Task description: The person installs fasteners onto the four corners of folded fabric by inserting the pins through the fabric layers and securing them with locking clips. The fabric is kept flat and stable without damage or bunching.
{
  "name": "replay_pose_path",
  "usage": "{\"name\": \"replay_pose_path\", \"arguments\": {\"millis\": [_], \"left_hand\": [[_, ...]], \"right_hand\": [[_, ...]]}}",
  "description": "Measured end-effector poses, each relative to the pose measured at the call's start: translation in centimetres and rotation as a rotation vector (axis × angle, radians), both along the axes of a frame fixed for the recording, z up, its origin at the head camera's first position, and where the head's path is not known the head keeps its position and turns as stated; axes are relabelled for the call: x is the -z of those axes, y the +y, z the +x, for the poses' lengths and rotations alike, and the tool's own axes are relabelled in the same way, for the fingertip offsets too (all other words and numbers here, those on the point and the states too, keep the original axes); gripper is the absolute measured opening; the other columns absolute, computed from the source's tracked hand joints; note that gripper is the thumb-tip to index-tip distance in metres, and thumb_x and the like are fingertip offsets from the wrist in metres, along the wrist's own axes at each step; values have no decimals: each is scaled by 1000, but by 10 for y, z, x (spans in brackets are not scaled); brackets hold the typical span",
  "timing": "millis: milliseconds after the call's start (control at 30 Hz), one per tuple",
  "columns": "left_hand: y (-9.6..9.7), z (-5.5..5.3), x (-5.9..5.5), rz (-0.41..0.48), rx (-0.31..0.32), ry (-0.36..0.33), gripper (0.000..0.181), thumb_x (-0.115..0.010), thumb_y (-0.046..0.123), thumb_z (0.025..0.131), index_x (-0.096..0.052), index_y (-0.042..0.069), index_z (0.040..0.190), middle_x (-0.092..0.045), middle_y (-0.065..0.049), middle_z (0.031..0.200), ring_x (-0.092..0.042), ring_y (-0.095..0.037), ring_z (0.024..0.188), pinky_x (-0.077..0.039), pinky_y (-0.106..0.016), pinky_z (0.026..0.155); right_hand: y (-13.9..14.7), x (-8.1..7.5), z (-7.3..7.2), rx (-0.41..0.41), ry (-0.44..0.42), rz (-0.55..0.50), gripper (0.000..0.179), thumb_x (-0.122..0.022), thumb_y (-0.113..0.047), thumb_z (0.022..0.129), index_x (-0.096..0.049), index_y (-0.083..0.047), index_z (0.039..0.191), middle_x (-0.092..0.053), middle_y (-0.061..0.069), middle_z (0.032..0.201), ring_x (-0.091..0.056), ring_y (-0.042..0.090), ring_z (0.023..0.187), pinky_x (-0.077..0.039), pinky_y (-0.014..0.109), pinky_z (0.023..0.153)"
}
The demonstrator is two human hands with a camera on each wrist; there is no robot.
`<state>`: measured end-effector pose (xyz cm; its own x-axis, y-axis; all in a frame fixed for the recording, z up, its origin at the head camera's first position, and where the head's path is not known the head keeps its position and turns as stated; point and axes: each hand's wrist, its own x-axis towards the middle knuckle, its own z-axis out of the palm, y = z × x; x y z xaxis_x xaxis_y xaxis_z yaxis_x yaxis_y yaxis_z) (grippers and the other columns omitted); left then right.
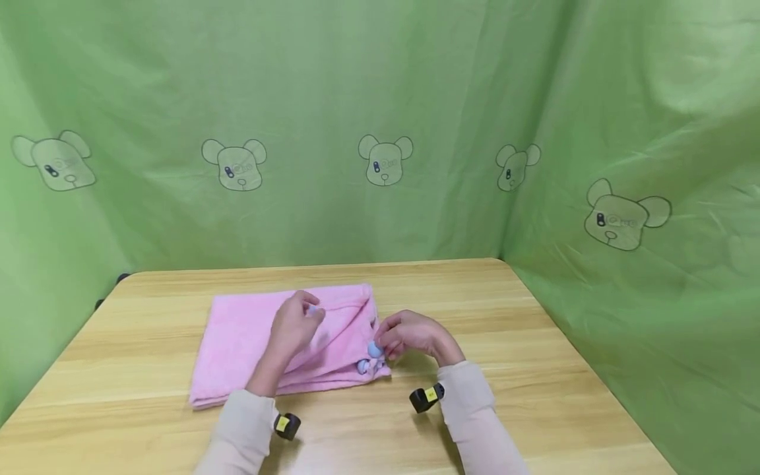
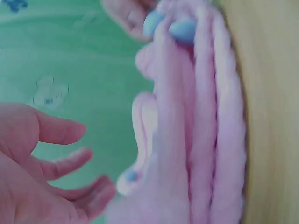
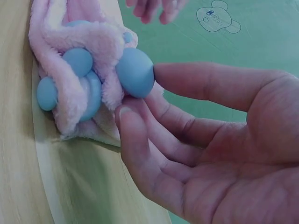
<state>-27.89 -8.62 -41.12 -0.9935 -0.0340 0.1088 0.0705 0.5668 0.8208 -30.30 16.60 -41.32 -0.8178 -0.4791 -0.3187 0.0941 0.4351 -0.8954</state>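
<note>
A pink fleece cloth (image 1: 243, 336) lies folded on the table, its right edge bunched up. Several smooth blue rounded knobs sit along that bunched edge, one blue knob (image 3: 79, 62) beside a blue ring (image 3: 92, 95) partly wrapped by fleece. My right hand (image 1: 412, 333) is at this edge, thumb and fingertips pinching a blue egg-shaped knob (image 3: 135, 72) against the fleece. Over the middle of the cloth, my left hand (image 1: 297, 323) has its fingers spread and loosely bent, holding nothing. A small blue knob (image 2: 131, 176) on a raised fold lies just beyond its fingertips.
Under the cloth is a wood-grain table (image 1: 505, 409) with rounded far corners. Green curtains (image 1: 309, 218) with printed bear heads hang behind and beside it. Black cameras with yellow labels, such as the right one (image 1: 426, 398), are strapped at both wrists.
</note>
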Motion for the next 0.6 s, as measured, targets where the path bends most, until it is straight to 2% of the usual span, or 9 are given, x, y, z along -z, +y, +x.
{"name": "replay_pose_path", "arguments": {"millis": [100,167,233,400,500,600], "left_hand": [[-12,-4,4,14,30,-106,57,-59,21,97,-40,-2,146,-48,-35,145,-48,-49,134,-37,-62,113],[-17,-6,8,29,64,-175,67,-58,22,99,-27,-3,152,-38,-37,151,-41,-52,139,-32,-62,116],[-19,-8,11,47,82,-218,71,-58,23,99,-22,-4,154,-34,-38,154,-38,-52,141,-30,-62,118],[-20,-13,17,111,38,-195,73,-65,15,93,-28,-8,152,-44,-37,147,-45,-50,137,-36,-59,115],[-19,-16,18,201,22,-186,71,-69,7,88,-37,-8,149,-53,-34,141,-51,-46,133,-42,-54,113],[-15,-15,16,277,36,-191,69,-73,3,82,-47,-3,146,-60,-30,136,-57,-42,129,-46,-50,110]], "right_hand": [[0,0,1,3,-2,3,17,-69,-7,88,-69,6,100,-71,8,83,-68,18,71,-62,39,76],[-1,0,1,1,-1,4,17,-69,-7,88,-69,6,100,-71,8,83,-68,18,71,-62,37,75],[0,0,0,3,-1,2,17,-69,-8,88,-69,5,99,-71,8,82,-68,18,70,-62,36,73],[0,1,-1,4,2,-3,16,-67,-10,91,-68,5,98,-71,8,83,-67,17,70,-61,34,71],[-1,0,-1,15,2,-3,18,-65,-11,95,-68,6,99,-70,9,83,-66,17,70,-61,34,72],[-2,-2,0,40,20,-12,22,-60,-12,98,-67,8,102,-69,11,84,-65,17,70,-60,32,71]]}}
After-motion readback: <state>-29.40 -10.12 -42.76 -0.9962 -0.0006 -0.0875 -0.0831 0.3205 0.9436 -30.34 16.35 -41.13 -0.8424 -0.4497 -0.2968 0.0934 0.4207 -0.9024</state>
